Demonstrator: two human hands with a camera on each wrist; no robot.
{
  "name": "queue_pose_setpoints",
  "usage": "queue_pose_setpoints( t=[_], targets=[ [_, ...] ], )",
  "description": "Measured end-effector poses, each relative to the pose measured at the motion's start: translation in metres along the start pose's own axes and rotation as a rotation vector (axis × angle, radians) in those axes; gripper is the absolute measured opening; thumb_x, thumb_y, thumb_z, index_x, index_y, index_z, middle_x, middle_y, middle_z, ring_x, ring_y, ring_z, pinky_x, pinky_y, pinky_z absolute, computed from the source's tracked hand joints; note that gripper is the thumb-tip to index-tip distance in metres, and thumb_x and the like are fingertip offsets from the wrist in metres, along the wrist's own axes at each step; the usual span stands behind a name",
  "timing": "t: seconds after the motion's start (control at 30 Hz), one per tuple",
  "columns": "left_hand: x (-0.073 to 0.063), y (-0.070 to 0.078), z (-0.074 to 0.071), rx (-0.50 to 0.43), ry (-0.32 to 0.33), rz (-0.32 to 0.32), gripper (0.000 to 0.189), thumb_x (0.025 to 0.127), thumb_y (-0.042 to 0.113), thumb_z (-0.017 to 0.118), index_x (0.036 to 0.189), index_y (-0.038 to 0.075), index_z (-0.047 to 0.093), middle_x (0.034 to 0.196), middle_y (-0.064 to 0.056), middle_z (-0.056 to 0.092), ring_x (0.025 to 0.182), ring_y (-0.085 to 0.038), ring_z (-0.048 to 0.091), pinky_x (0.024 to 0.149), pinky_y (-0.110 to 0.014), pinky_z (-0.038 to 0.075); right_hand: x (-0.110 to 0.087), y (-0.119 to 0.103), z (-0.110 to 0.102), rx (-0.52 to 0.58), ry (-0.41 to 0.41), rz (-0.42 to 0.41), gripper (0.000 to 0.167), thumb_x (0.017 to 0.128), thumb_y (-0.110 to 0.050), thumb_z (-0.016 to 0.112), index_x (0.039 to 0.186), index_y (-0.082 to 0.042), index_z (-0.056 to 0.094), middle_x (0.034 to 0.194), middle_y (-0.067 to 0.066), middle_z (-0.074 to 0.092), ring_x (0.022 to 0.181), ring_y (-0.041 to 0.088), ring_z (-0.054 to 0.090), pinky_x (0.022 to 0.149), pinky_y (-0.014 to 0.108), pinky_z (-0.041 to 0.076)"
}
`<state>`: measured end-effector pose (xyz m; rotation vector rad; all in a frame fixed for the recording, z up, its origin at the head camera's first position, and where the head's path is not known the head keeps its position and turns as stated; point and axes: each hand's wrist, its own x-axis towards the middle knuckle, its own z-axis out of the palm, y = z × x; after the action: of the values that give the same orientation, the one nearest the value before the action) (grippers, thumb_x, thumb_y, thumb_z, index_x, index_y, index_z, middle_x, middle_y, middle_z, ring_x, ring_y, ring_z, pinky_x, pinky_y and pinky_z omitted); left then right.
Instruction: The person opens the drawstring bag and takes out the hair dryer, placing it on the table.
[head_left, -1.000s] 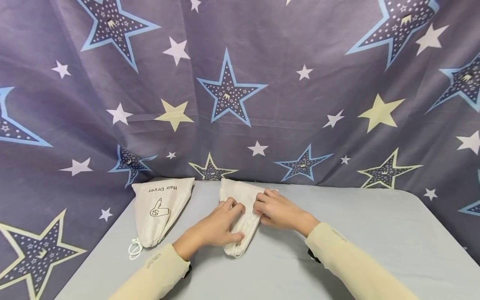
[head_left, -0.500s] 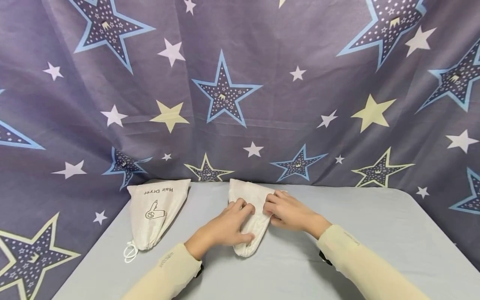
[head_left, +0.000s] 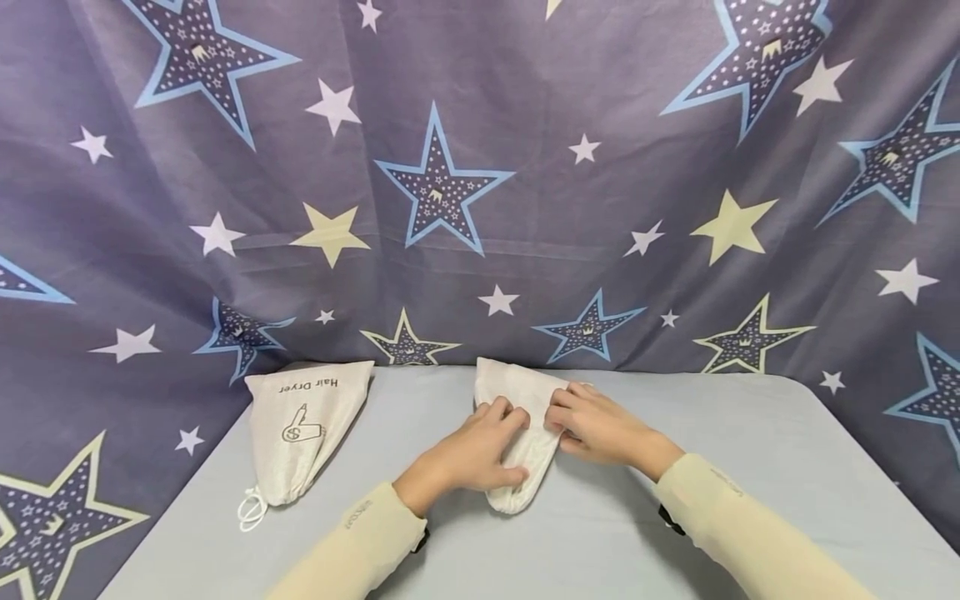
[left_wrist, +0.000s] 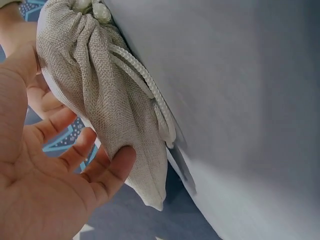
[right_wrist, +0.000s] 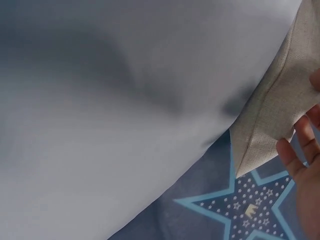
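Observation:
A pale linen drawstring bag (head_left: 517,382) lies on the table between both hands, its wide end toward the curtain. My left hand (head_left: 480,454) is bent over its left side, fingers and thumb spread apart on the cloth. The right hand (head_left: 603,427) grips the bag's right edge with curled fingers. In the left wrist view, gathered folds of the bag (left_wrist: 100,70) and its looped white cord (left_wrist: 145,80) hang beside the fingertips. Fingertips of the right hand (right_wrist: 310,170) touch the bag's side (right_wrist: 275,110) in the right wrist view.
A second drawstring bag (head_left: 307,417), printed "Hair Dryer" with a dryer outline, lies at the left of the table, its white cord (head_left: 252,510) toward me. The table (head_left: 600,542) has a pale blue-grey cover. A star-patterned curtain (head_left: 540,225) hangs right behind it.
Both hands and the bag between them have slid to the right across the table. The head view has turned slightly right, so the other bag and curtain appear shifted left.

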<state>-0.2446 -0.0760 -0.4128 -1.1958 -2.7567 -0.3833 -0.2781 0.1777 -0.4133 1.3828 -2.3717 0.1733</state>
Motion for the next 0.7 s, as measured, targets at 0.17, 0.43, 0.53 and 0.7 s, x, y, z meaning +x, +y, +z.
queue_pose_setpoints(
  t=[0.17,0.43,0.53,0.7],
  targets=[
    [0.011,0.009,0.002,0.005,-0.014,0.002,0.056,0.083,0.041,0.077,0.127,0.016,0.051,0.109,-0.003,0.044,0.09,-0.018,0.042,0.082,-0.033,0.043,-0.011,0.006,-0.003,0.008,0.028,0.009,0.02,0.076,-0.009,0.071,0.087,-0.019,0.058,0.093,-0.007,0.05,0.087,0.015,0.045,0.082,0.036,0.043],
    [0.03,0.022,0.007,0.009,-0.032,0.014,0.057,0.084,0.041,0.078,0.127,0.016,0.051,0.109,-0.003,0.044,0.089,-0.018,0.042,0.079,-0.031,0.043,-0.031,0.014,-0.009,0.033,0.019,0.071,0.023,0.075,-0.009,0.071,0.085,-0.021,0.054,0.092,-0.01,0.048,0.086,0.013,0.043,0.08,0.033,0.041],
    [0.036,0.027,0.008,0.003,-0.043,0.004,0.057,0.084,0.041,0.078,0.128,0.016,0.051,0.109,-0.003,0.045,0.09,-0.018,0.043,0.081,-0.031,0.043,-0.037,0.017,-0.011,0.036,0.016,0.082,0.024,0.075,-0.008,0.071,0.085,-0.021,0.054,0.093,-0.01,0.048,0.087,0.012,0.043,0.079,0.033,0.041],
    [0.045,0.033,0.011,0.014,-0.055,-0.003,0.056,0.085,0.043,0.077,0.127,0.017,0.05,0.11,-0.003,0.045,0.09,-0.017,0.043,0.078,-0.029,0.043,-0.045,0.023,-0.015,0.038,0.02,0.085,0.025,0.074,-0.007,0.073,0.085,-0.021,0.055,0.093,-0.009,0.049,0.088,0.012,0.043,0.079,0.033,0.041]
  ],
)
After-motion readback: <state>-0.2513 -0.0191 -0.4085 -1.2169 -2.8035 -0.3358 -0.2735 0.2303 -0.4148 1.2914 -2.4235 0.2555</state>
